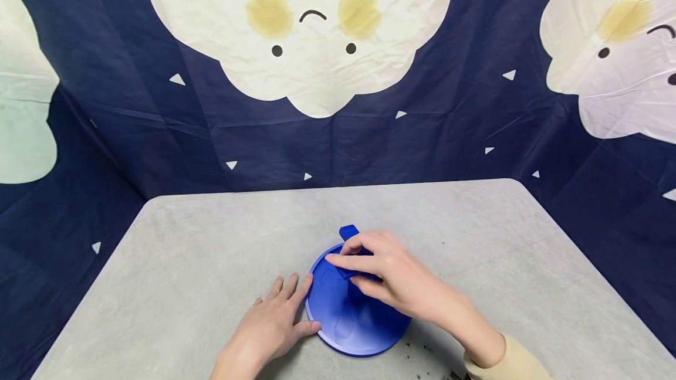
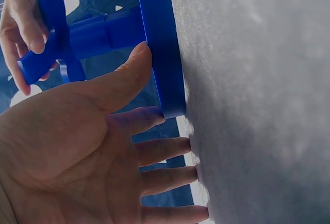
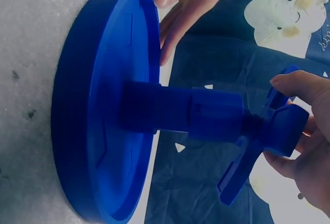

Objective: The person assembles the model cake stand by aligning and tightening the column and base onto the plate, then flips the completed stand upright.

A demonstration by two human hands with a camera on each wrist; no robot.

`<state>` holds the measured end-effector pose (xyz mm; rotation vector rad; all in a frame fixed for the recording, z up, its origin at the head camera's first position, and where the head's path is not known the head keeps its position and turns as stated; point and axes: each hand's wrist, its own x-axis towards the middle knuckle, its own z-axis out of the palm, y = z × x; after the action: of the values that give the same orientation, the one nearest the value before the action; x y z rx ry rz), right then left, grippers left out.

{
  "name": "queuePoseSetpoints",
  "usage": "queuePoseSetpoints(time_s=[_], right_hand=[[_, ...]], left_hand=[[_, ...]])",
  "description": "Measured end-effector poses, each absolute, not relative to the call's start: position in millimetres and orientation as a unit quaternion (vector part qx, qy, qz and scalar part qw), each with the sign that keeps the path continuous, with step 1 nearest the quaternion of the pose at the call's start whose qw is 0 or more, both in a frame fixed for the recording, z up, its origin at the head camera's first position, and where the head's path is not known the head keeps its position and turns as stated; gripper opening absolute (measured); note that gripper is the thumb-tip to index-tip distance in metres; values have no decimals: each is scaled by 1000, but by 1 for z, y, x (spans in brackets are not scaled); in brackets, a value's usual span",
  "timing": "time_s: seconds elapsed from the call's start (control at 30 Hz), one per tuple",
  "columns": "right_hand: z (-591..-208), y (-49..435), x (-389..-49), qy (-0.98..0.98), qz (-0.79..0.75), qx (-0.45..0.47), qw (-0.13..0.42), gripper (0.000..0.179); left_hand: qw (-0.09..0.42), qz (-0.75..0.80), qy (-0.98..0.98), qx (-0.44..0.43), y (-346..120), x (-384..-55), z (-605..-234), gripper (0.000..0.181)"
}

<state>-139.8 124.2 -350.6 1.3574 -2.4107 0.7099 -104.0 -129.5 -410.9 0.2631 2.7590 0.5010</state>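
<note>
A blue round base (image 1: 364, 333) with a raised rim lies flat on the table. From its middle rises a blue stepped post (image 3: 178, 109), topped by a blue piece with several flat arms (image 3: 252, 159). My right hand (image 1: 393, 271) holds that armed top from above, thumb and fingers around its arms; in the head view the hand covers much of it. Spread flat at the left of the base is my left hand (image 1: 271, 321), its thumb and index finger at the rim and its other fingertips down on the table.
The grey table (image 1: 211, 251) has rounded far corners. Dark blue cloth (image 1: 296, 145) printed with white clouds hangs behind it and along both sides. Small dark specks (image 1: 428, 348) and a dark object (image 1: 456, 375) lie by the right forearm.
</note>
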Motion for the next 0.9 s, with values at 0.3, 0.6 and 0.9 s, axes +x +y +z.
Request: queuePoseSetpoints(time_s=[0.3, 0.6, 0.9], right_hand=[[-350, 115, -135, -846, 145, 492, 143, 50], [-355, 110, -130, -859, 128, 480, 125, 46], [-359, 117, -135, -838, 197, 480, 172, 42]], left_hand=[[162, 177, 967, 89, -130, -103, -412, 86], [150, 181, 967, 94, -130, -101, -412, 85], [137, 179, 969, 100, -130, -101, -412, 84]])
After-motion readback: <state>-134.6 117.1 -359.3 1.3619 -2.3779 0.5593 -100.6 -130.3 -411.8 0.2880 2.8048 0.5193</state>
